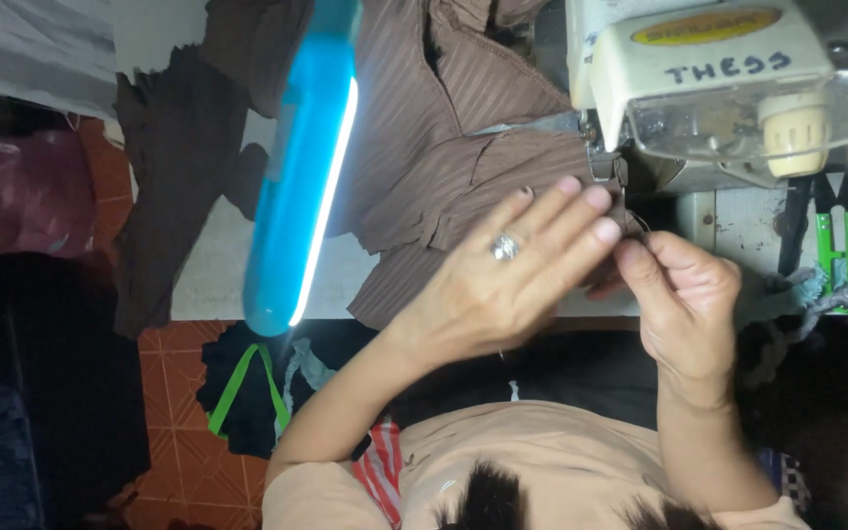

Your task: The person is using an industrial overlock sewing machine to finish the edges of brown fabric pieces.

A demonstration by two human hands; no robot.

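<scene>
Centrally, the left hand [512,270] is laid palm-down on the brown ribbed fabric [434,167], its fingers stretched out straight and close together, pointing toward the sewing machine [718,88]; a ring is worn on one finger. The forearm is angled up from the lower left. The right hand [684,294] is brought in from below with the wrist bent, thumb and forefinger pinched together on the fabric's edge just beside the left fingertips, below the machine's presser area. The fabric is spread over the white table [218,265], bunched toward the machine. A lit blue lamp bar [306,167] is seen slanting over the cloth's left side. Green-handled snips [836,236] lie at the right.
</scene>
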